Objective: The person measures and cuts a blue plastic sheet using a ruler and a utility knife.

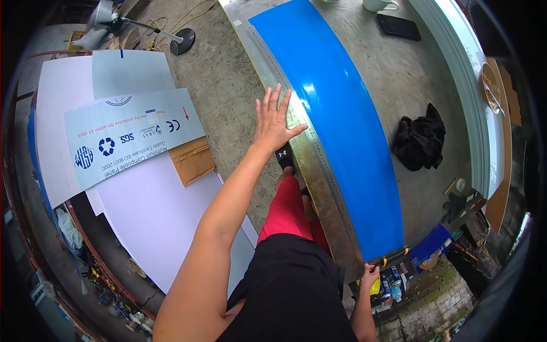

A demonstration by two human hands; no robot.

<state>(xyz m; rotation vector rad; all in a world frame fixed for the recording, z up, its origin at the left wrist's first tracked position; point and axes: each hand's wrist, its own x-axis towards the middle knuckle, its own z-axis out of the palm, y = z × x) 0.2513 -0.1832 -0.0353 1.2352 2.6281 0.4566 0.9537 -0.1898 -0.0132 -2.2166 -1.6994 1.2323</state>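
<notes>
A long blue panel (342, 125) lies on the metal-topped table (421, 80), with a long metal ruler (322, 154) along its near edge. My left hand (275, 119) rests flat near the upper part of the ruler, fingers spread. At the other end of the ruler, my right hand (370, 275) is at the panel's lower corner with its fingers pressed together; what they hold, if anything, is too small to make out. Just beside it lies a yellow and black cutter (394, 257).
Black cloth (419, 138), a phone (399, 27), a cup (380, 5) and a tape roll (460, 184) are on the table. A bowl (490, 88) sits at right. Printed panels (134, 134) lie at left; a lamp base (182, 41) stands behind.
</notes>
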